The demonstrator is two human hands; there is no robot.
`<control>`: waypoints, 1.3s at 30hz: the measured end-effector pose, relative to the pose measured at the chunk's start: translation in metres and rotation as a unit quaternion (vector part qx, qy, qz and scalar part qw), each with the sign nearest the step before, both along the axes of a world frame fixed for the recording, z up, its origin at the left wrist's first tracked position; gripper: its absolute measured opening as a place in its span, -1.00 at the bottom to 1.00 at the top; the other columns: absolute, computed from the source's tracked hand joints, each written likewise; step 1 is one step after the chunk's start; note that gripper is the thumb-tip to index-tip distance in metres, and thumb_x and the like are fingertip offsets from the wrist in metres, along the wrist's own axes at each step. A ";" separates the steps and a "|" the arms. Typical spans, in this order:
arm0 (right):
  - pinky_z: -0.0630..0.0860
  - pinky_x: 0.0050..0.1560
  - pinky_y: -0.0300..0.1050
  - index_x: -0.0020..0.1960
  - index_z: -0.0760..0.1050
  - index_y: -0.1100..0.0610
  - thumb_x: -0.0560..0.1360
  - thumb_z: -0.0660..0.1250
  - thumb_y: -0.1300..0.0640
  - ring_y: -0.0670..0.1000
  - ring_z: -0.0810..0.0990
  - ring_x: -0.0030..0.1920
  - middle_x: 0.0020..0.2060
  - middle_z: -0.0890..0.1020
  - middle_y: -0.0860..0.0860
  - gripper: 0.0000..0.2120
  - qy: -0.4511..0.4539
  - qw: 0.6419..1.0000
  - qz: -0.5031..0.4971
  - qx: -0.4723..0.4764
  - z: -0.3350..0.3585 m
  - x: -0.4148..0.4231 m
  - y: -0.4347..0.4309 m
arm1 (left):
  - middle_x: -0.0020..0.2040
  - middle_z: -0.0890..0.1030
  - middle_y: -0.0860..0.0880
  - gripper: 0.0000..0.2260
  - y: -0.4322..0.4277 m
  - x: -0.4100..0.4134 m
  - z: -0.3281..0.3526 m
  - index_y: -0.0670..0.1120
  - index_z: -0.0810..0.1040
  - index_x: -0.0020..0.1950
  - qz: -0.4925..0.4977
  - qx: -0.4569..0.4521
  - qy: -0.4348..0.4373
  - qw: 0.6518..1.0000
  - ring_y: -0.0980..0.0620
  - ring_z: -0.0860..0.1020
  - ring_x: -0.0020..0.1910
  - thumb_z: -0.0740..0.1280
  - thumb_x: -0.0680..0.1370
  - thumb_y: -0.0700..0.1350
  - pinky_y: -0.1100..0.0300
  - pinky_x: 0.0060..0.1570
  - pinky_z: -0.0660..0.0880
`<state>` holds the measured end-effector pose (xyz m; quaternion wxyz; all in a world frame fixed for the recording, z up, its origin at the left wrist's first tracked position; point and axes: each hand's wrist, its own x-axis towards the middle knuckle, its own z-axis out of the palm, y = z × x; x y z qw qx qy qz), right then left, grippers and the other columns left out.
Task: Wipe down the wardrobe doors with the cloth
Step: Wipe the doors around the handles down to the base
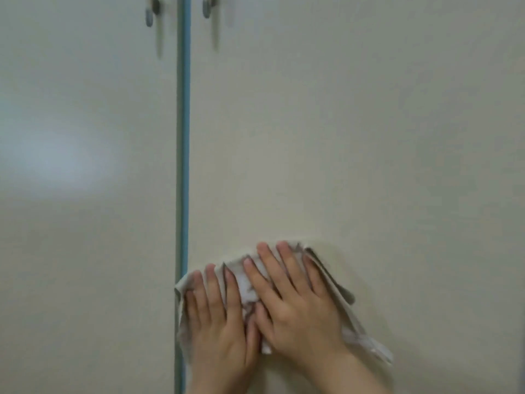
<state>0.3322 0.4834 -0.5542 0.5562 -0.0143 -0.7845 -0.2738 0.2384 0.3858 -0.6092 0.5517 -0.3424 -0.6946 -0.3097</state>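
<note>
We record two flat, glossy off-white panels filling the view: the left wardrobe door [85,223] and the right wardrobe door [355,123]. A narrow blue-green vertical strip [182,137] runs between them from 12 o'clock to 6 o'clock, slightly left of centre. At 12 o'clock, one on each side of the strip, we note two small grey metal handles, the left handle [150,14] and the right handle [208,8]. Both are blurred and cut by the top edge. A soft patch of reflected light lies on the left wardrobe door at 9 o'clock.

The crumpled, pale cream cloth [250,288] lies against the lower part of the right wardrobe door, at 6 o'clock in the view. Its 9 o'clock edge reaches the strip and covers a little of it. A loose tail trails toward 4 o'clock, past the right wrist.

Both hands lie flat on the cloth, fingers straight, spread and pointing roughly to 12 o'clock. The left hand [218,319] presses the part beside the strip. The right hand [298,308] presses the part at 3 o'clock of it, set slightly higher. Neither hand curls round the fabric. The thumbs lie side by side at the middle of the cloth; we cannot tell whether they touch. Bunched folds show between the hands.
</note>
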 end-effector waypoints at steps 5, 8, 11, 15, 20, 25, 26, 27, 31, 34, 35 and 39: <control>0.06 0.44 0.18 0.47 0.28 0.01 0.46 0.13 -0.13 0.19 0.18 0.49 0.48 0.26 0.08 -0.40 0.089 0.995 -0.051 -0.016 0.118 0.018 0.027 | 0.48 0.15 -0.35 -0.44 0.028 0.016 0.126 -0.15 0.16 0.52 0.014 0.013 0.046 0.999 -0.43 0.10 0.45 0.02 0.58 0.11 -0.30 0.40 0.04; -0.11 0.47 0.15 0.53 0.13 0.00 0.51 0.02 -0.12 0.16 0.04 0.53 0.53 0.13 0.07 -0.40 0.117 0.988 -0.083 -0.058 0.193 0.029 0.040 | 0.52 0.08 -0.29 -0.42 0.044 0.031 0.217 -0.10 0.11 0.54 0.023 0.014 0.066 0.997 -0.39 0.02 0.48 -0.02 0.57 0.14 -0.25 0.43 -0.06; -0.18 0.48 0.14 0.55 0.05 -0.01 0.56 -0.03 -0.09 0.14 -0.04 0.53 0.55 0.05 0.06 -0.43 0.155 0.977 -0.108 -0.095 0.258 0.041 0.056 | 0.56 -0.07 -0.18 -0.44 0.062 0.043 0.295 0.04 -0.04 0.56 0.013 0.005 0.065 0.998 -0.30 -0.13 0.51 -0.05 0.58 0.16 -0.19 0.44 -0.18; -0.12 0.48 0.18 0.54 0.04 -0.03 0.57 -0.06 -0.11 0.13 0.01 0.53 0.54 0.11 0.05 -0.45 0.210 0.963 -0.111 -0.129 0.293 0.047 0.066 | 0.57 -0.03 -0.16 -0.47 0.074 0.053 0.339 0.18 0.00 0.54 0.027 0.007 0.084 0.996 -0.35 -0.11 0.50 -0.07 0.56 0.19 -0.30 0.42 -0.16; -0.12 0.48 0.16 0.53 0.08 -0.12 0.58 -0.08 -0.08 0.12 0.01 0.53 0.54 0.12 0.01 -0.48 0.201 0.968 -0.104 -0.106 0.244 0.047 0.067 | 0.57 0.02 -0.12 -0.49 0.075 0.053 0.295 0.18 0.02 0.54 0.025 -0.011 0.128 0.991 -0.30 -0.06 0.51 -0.11 0.58 0.16 -0.24 0.44 -0.11; -0.10 0.49 0.13 0.53 0.13 0.04 0.58 -0.06 0.00 0.11 0.03 0.53 0.53 0.13 0.05 -0.48 0.176 0.977 -0.076 -0.093 0.169 0.052 0.070 | 0.56 0.04 -0.14 -0.49 0.081 0.061 0.217 -0.05 0.06 0.56 -0.018 -0.038 0.145 0.989 -0.16 -0.01 0.54 -0.10 0.63 0.08 -0.05 0.49 -0.05; -0.07 0.50 0.14 0.52 0.16 0.06 0.58 -0.04 0.02 0.12 0.06 0.53 0.52 0.16 0.06 -0.48 0.177 0.977 -0.068 -0.092 0.155 0.053 0.069 | 0.55 0.08 -0.15 -0.51 0.081 0.062 0.204 -0.08 0.10 0.55 -0.023 -0.038 0.151 0.988 -0.17 0.02 0.53 -0.07 0.64 0.06 -0.05 0.49 -0.01; -0.03 0.49 0.16 0.51 0.19 0.08 0.58 -0.02 0.03 0.14 0.09 0.52 0.51 0.19 0.08 -0.49 0.179 0.978 -0.063 -0.091 0.141 0.054 0.070 | 0.54 0.11 -0.17 -0.52 0.082 0.063 0.192 -0.10 0.14 0.54 -0.030 -0.036 0.157 0.987 -0.18 0.05 0.52 -0.04 0.65 0.05 -0.06 0.48 0.02; 0.04 0.47 0.19 0.49 0.25 0.12 0.56 0.03 0.06 0.15 0.14 0.50 0.49 0.24 0.10 -0.50 0.177 0.978 -0.067 -0.089 0.089 0.061 0.073 | 0.52 0.17 -0.19 -0.54 0.085 0.069 0.142 -0.14 0.20 0.52 -0.047 -0.051 0.172 0.983 -0.22 0.08 0.51 0.00 0.65 0.01 -0.09 0.48 0.05; 0.04 0.47 0.19 0.49 0.24 0.12 0.55 0.03 0.07 0.14 0.14 0.50 0.48 0.24 0.11 -0.49 0.174 0.978 -0.077 -0.088 0.059 0.066 0.077 | 0.52 0.17 -0.20 -0.53 0.087 0.072 0.113 -0.14 0.20 0.52 -0.050 -0.067 0.172 0.982 -0.22 0.07 0.51 0.00 0.64 0.00 -0.08 0.48 0.01; 0.04 0.47 0.19 0.49 0.23 0.12 0.54 0.04 0.07 0.15 0.13 0.50 0.49 0.23 0.10 -0.49 0.172 0.978 -0.081 -0.089 0.050 0.067 0.078 | 0.52 0.16 -0.19 -0.53 0.087 0.073 0.105 -0.14 0.19 0.52 -0.050 -0.071 0.173 0.981 -0.22 0.07 0.52 0.00 0.64 0.00 -0.08 0.48 0.01; 0.05 0.46 0.23 0.48 0.20 0.11 0.52 0.06 0.05 0.18 0.13 0.50 0.48 0.20 0.12 -0.47 0.166 0.978 -0.094 -0.086 0.019 0.071 0.084 | 0.51 0.17 -0.19 -0.51 0.090 0.073 0.076 -0.13 0.19 0.52 -0.043 -0.078 0.177 0.980 -0.27 0.08 0.50 0.05 0.61 0.01 -0.17 0.46 0.01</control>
